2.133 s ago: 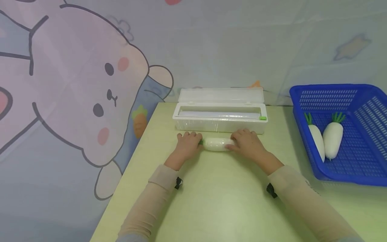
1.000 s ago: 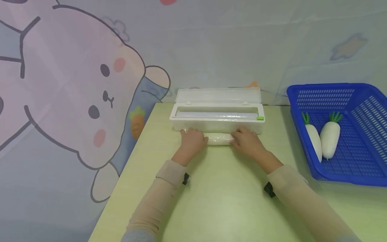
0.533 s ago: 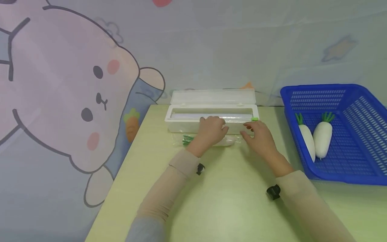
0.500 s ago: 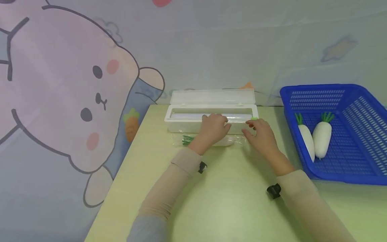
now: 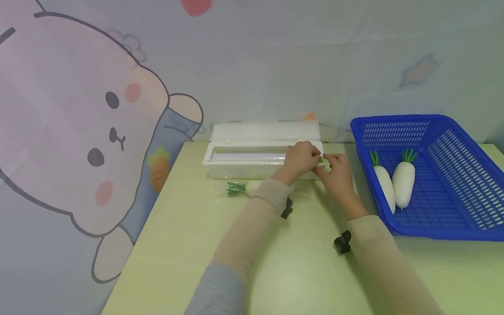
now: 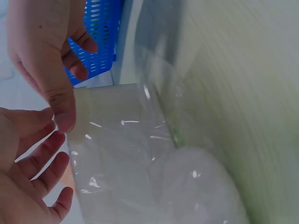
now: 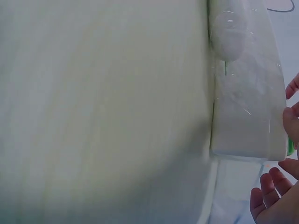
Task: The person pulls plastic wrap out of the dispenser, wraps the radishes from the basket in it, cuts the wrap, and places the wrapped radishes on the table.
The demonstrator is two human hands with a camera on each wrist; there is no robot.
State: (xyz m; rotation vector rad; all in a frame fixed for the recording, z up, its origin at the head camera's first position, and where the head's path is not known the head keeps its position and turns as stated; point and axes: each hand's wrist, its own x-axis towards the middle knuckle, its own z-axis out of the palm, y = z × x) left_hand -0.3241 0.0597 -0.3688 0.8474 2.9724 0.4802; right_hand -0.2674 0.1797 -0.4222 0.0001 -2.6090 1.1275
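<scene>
Fingers are bent in the left grip (image 5: 301,158) and right grip (image 5: 337,176); whether the green slider (image 5: 322,161) is pinched cannot be told. It is set at three o'clock on the box (image 5: 244,169), aligned nine-to-three; the film-wrapped radish (image 5: 247,189), parallel, is placed toward eight, nearer the left.

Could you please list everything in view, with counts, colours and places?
Table: one, pale yellow-green, beneath everything
Box: one, white, open, at the table's far side
Wrap roll: one, whitish, inside the box
Slider: one, green, box's right end
Wrapped radish: one, white-and-green, before the box, partly hidden
Basket: one, blue, table's right side
Loose radishes: two, white-and-green, in the basket
Backdrop: one, greyish, cartoon-printed, behind
Sleeves: two, mostly beige, forearms
Wrist devices: two, black, near sleeve ends
Left hand: one, bare, near slider
Right hand: one, bare, near slider
</scene>
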